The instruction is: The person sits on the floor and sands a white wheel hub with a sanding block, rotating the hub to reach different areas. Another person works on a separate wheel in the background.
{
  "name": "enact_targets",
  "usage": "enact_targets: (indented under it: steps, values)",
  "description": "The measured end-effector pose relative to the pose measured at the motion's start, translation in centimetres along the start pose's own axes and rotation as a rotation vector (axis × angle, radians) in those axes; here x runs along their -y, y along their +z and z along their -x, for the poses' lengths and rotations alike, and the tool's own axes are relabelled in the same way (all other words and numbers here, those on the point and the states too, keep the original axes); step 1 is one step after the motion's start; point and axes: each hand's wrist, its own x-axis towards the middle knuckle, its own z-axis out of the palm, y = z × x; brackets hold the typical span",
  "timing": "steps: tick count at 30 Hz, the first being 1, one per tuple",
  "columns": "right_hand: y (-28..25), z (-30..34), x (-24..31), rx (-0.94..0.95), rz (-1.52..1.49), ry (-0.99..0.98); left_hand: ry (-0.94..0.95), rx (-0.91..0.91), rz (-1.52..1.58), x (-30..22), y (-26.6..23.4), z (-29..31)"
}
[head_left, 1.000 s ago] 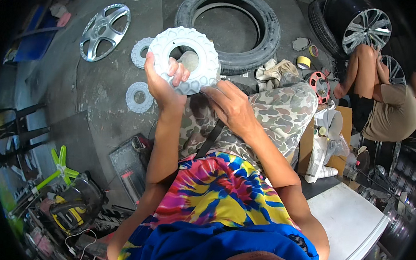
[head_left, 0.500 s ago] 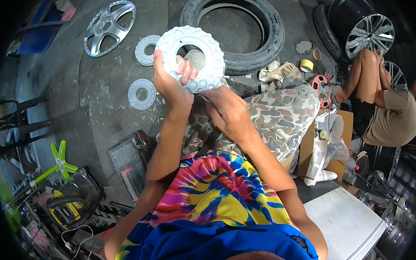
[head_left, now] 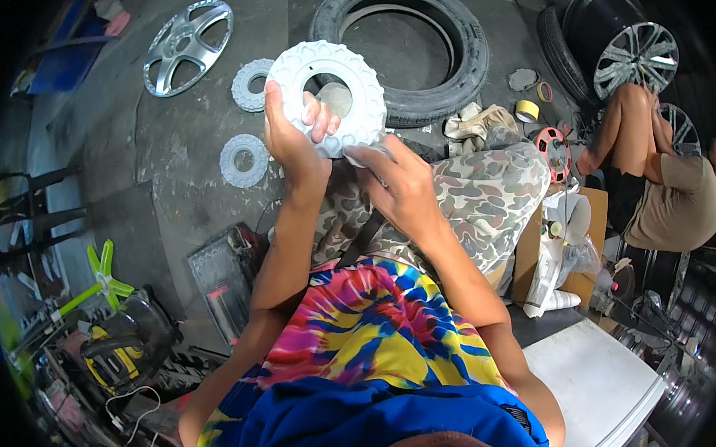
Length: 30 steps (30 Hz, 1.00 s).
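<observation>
Workshop floor [head_left: 184, 143], with a pale ring [head_left: 367, 93] held above it

Dark grey and scuffed, the ground spreads out around a seated person in camouflage trousers [head_left: 478, 201] and a bright tie-dye shirt [head_left: 363, 328]. The left hand [head_left: 295, 142] is clamped on the pale ring, its thumb along the left edge and its fingers curled through the round hole. The ring is raised in front of the lap, its bumpy, patterned face turned up. The right hand [head_left: 406, 180] is at the ring's lower right rim, fingers bent; whether they pinch something there, I cannot tell.

Two smaller rings of a similar kind lie to the left, one [head_left: 242, 88] just beside the left thumb in this view, the other [head_left: 230, 161] nearer the person. Farther off lies a silver five-spoked wheel cover [head_left: 199, 48], and beyond the held ring a large black tyre [head_left: 467, 56] lies flat.

On the right are crumpled cloths [head_left: 478, 124], a yellow roll of tape [head_left: 527, 112], a red reel [head_left: 554, 152] and a cardboard box [head_left: 529, 267] full of odds and ends. Past them another person [head_left: 672, 199] sits with bent knees beside a many-spoked wheel [head_left: 637, 59]. A black chair [head_left: 33, 212] stands at the far left.
</observation>
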Motion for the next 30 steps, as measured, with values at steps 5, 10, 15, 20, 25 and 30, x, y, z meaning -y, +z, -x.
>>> enact_targets:
  steps: [5, 10, 15, 20, 25, 30]
  values:
    - [0.8, 1.8, -1.2, 0.029, 0.08, -0.033, -0.025, 0.005, 0.017, -0.1, -0.2, 0.1]
    - [2.1, -0.2, -0.9, -0.004, 0.002, -0.036, -0.05, -0.005, -0.034, 0.4, -0.7, 0.2]
    - [1.6, 1.1, -0.4, 0.008, 0.036, -0.026, -0.019, 0.0, -0.044, 0.1, -0.3, 0.6]
    - [1.6, -0.5, -0.6, 0.042, 0.065, -0.028, 0.044, 0.046, -0.177, -0.1, 0.8, 1.3]
    - [1.3, -0.7, -0.1, 0.1, -0.218, 0.242, 0.069, 0.149, -0.184, 0.2, -0.3, 0.9]
    - [-0.5, 0.0, -3.4, 0.107, 0.054, -0.035, -0.043, 0.102, -0.169, -0.2, 0.2, 0.6]
